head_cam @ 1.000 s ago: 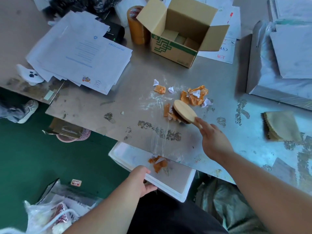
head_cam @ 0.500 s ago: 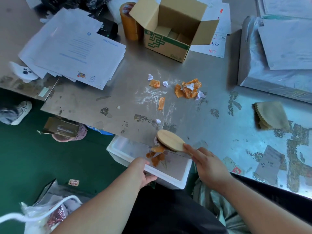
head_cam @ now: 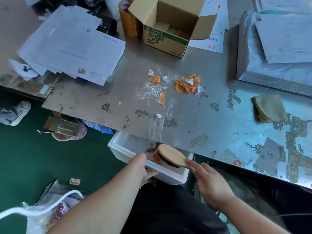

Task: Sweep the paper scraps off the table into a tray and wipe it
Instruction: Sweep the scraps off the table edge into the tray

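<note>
A white foam tray point(head_cam: 118, 150) hangs below the metal table's point(head_cam: 194, 119) near edge, and my left hand point(head_cam: 143, 166) grips its front rim. My right hand point(head_cam: 207, 181) holds a wooden brush point(head_cam: 172, 153) by its handle, bristles down inside the tray over orange scraps point(head_cam: 154, 155). On the table lie a pile of orange and white paper scraps point(head_cam: 188, 83), a smaller orange scrap point(head_cam: 154, 79), an orange strip point(head_cam: 162, 98) and a tiny white scrap point(head_cam: 158, 116). A folded yellowish cloth point(head_cam: 268, 108) rests at the right.
An open cardboard box point(head_cam: 170, 29) and a tape roll point(head_cam: 127, 17) stand at the back. A stack of white papers point(head_cam: 74, 46) covers the left. A wrapped flat package point(head_cam: 273, 48) sits at the right. Bags and a pink basket point(head_cam: 70, 134) lie on the green floor.
My right hand dragged the brush from the scrap pile to the table's near edge and down into the tray, carrying orange scraps with it. My left hand kept holding the tray.
</note>
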The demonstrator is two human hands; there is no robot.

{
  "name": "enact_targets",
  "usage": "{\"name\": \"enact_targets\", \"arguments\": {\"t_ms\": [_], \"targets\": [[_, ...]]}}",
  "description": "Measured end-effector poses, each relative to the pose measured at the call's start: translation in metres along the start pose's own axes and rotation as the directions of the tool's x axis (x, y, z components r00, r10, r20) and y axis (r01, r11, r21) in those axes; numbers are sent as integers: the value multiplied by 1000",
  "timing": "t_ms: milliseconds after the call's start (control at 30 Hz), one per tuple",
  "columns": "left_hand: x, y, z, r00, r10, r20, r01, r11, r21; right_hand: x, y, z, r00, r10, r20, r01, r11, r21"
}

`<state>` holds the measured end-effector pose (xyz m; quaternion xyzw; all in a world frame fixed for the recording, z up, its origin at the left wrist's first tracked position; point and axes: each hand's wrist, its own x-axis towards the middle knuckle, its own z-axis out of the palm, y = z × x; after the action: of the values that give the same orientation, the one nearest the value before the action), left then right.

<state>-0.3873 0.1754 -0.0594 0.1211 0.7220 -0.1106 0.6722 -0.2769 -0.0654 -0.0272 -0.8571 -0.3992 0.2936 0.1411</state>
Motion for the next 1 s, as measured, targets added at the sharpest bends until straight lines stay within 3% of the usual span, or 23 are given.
{"name": "enact_targets", "arguments": {"t_ms": [233, 467, 600, 833, 1000], "targets": [[1, 0, -5, 999, -36, 15, 37, 999, -27, 42, -22, -32, 996, -42, -77, 44, 999, 26], [-2, 0, -13, 999, -33, -23, 34, 998, 45, 122, -48, -66, 977, 85, -193, -67, 993, 100], [0, 1, -14, 999, -41, -18, 41, 999, 24, 152, -49, -75, 989, 121, -86, -120, 993, 20], [8, 5, -11, 997, -72, -30, 72, 997, 23, 123, -44, -69, 989, -36, 143, 35, 999, 7], [11, 6, -8, 997, -67, -33, 66, 998, -8, 100, -37, -64, 980, -75, 187, 73, 997, 15]]}}
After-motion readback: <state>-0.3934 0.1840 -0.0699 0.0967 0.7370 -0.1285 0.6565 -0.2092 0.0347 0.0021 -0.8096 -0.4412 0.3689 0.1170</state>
